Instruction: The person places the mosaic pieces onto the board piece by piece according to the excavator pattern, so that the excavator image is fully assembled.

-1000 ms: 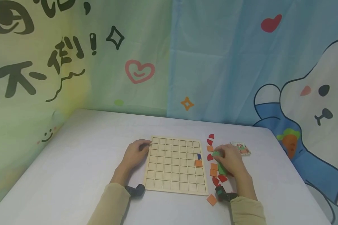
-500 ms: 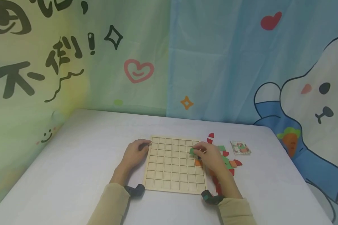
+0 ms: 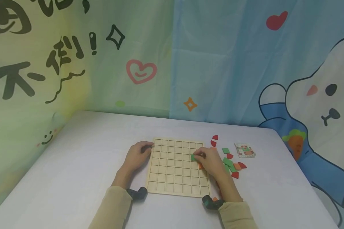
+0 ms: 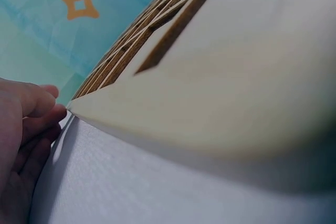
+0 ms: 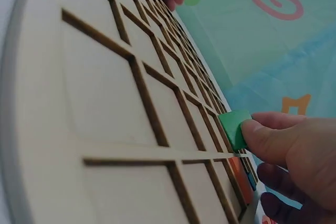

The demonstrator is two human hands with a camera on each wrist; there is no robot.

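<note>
A pale wooden grid board [image 3: 170, 179] lies on the white table. My left hand [image 3: 136, 156] rests at its left edge, fingertips [image 4: 59, 113] right at the rim in the left wrist view. My right hand [image 3: 212, 161] pinches a green square tile [image 5: 234, 128] between thumb and index finger, tilted over the grid cells near the board's right side. Just beside it, an orange square tile [image 5: 240, 180] sits in a cell, with a small blue piece [image 5: 252, 181] behind it. In the head view the right hand hides the blue piece.
Right of the board lie red quarter-round pieces [image 3: 215, 137], loose green tiles [image 3: 225, 150] and orange tiles [image 3: 237, 166], several in a cluster. A small card stack with a coloured pattern [image 3: 244, 150] lies beyond them. A printed curtain [image 3: 206, 63] hangs behind the table.
The right hand has moved left from the loose pieces to the board, carrying the green tile, and has shifted slightly further left since half a second ago. The left hand has stayed put.
</note>
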